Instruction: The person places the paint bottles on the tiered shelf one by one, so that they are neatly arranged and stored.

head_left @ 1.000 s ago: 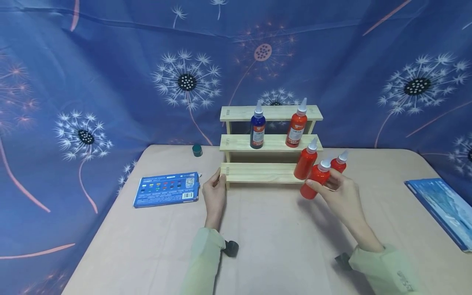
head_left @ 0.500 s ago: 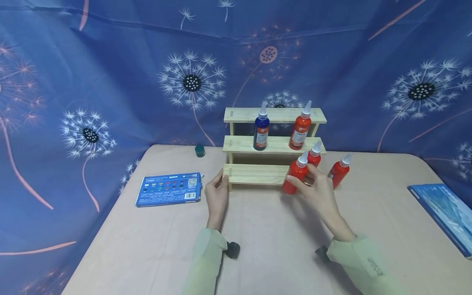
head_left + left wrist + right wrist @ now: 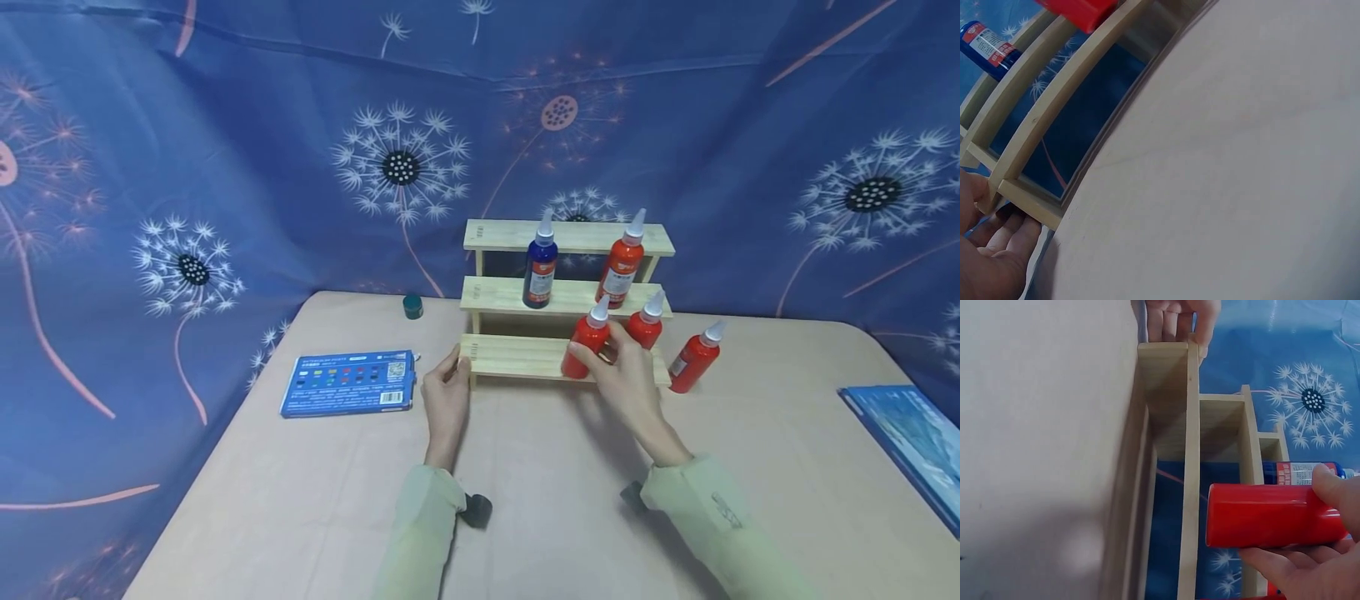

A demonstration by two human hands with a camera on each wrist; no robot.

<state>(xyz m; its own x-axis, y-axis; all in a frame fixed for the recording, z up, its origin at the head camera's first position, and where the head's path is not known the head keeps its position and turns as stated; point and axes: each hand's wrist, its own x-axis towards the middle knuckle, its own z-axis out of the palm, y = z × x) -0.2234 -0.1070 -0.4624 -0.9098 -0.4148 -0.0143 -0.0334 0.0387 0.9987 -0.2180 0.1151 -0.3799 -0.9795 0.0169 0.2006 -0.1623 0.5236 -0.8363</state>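
My right hand [image 3: 628, 375] grips a red paint bottle [image 3: 587, 343] with a pale pointed cap. In the right wrist view the bottle's [image 3: 1266, 515] base shows a small gap from the lowest shelf's edge. My left hand [image 3: 446, 398] holds the left end of the three-tier wooden rack [image 3: 510, 354], thumb against the lowest board and fingers by the leg. A second red bottle [image 3: 647, 325] stands on the lowest tier at right, partly behind my right hand. On the middle tier are a blue bottle [image 3: 540, 271] and another red bottle [image 3: 621, 267].
One more red bottle [image 3: 693, 362] stands on the table, right of the rack. A blue watercolor box [image 3: 348, 383] lies to the left, with a small dark green jar [image 3: 412, 307] behind it. A blue pad or box [image 3: 911, 442] lies at far right.
My right hand has carried the red bottle leftward, from beyond the rack's right end to the lowest tier's right-of-middle part. My left hand keeps its place on the rack.
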